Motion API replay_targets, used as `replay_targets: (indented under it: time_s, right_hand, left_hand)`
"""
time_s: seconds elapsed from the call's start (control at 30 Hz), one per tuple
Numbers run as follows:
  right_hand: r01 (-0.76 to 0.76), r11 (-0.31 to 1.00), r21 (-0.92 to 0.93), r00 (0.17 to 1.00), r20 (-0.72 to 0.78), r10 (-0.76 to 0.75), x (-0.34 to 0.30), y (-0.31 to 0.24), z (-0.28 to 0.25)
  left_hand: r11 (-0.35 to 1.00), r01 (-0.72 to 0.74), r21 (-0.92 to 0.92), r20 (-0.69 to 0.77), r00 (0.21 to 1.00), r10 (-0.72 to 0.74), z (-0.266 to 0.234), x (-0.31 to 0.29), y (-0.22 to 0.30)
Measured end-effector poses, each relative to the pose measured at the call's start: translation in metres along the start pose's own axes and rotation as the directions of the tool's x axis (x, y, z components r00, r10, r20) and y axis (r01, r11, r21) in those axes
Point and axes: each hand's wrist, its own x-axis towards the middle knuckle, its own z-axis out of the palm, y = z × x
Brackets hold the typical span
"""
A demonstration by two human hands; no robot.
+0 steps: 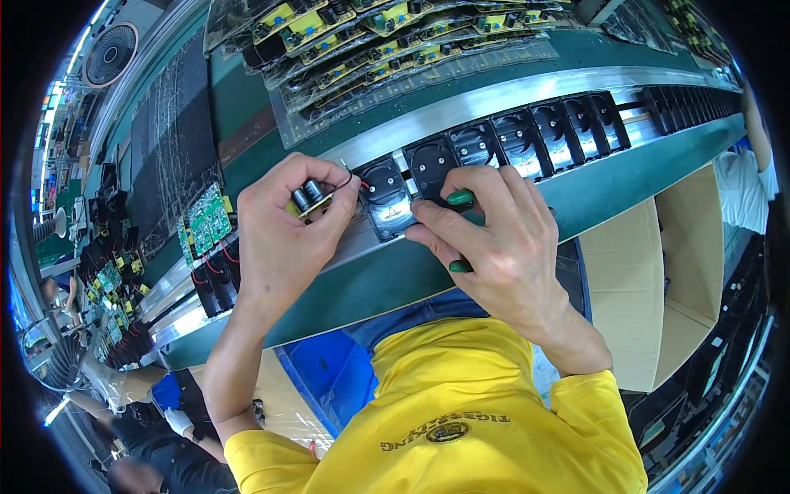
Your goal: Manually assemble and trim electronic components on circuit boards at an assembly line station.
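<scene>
My left hand [288, 218] is closed, pinching a small circuit board [309, 198] with black cylindrical parts. Short wires [360, 183] run from the board toward a black plastic case [385, 198], which lies on the metal rail. My right hand [502, 239] is closed around a green-handled hand tool [461, 198]; the two handles peek out between the fingers, and its working end is hidden. The thumb and index fingertip of that hand are at the right edge of the same case. Beside it, another black case [432, 160] starts a row running to the right.
The metal rail [527, 92] crosses the green bench. Behind it are stacked trays of yellow-based circuit boards [362, 49] and a dark mat [173, 140]. Green boards wired to cases [207, 221] stand at left. A cardboard box [621, 288] is at right; another person [164, 453] is lower left.
</scene>
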Motion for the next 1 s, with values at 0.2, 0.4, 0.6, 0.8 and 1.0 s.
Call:
replay_targets:
  time_s: [0.2,0.4,0.6,0.8,1.0]
  right_hand:
    - [0.0,1.0,-0.002,1.0,0.002,0.0,0.001,0.0,-0.001]
    - [-0.014,1.0,-0.004,1.0,0.015,0.014,0.001,-0.001,-0.002]
    - [-0.022,0.997,0.078,0.999,0.046,0.019,0.011,-0.004,-0.012]
    - [-0.189,0.66,0.727,0.976,0.064,0.208,0.057,-0.013,-0.022]
    - [-0.175,0.053,0.983,0.892,0.136,0.43,0.099,-0.011,0.019]
  left_hand:
    - [1.0,-0.02,0.015,-0.006,1.0,0.02,0.001,0.0,-0.001]
    - [1.0,0.006,0.005,0.02,1.0,-0.006,0.001,-0.003,0.003]
    - [0.998,-0.025,0.056,0.129,0.991,0.017,-0.006,0.006,0.002]
    - [0.939,-0.327,0.111,0.297,0.912,0.282,-0.019,0.02,-0.01]
    - [0.706,-0.636,0.312,0.39,0.763,0.516,-0.02,0.032,-0.012]
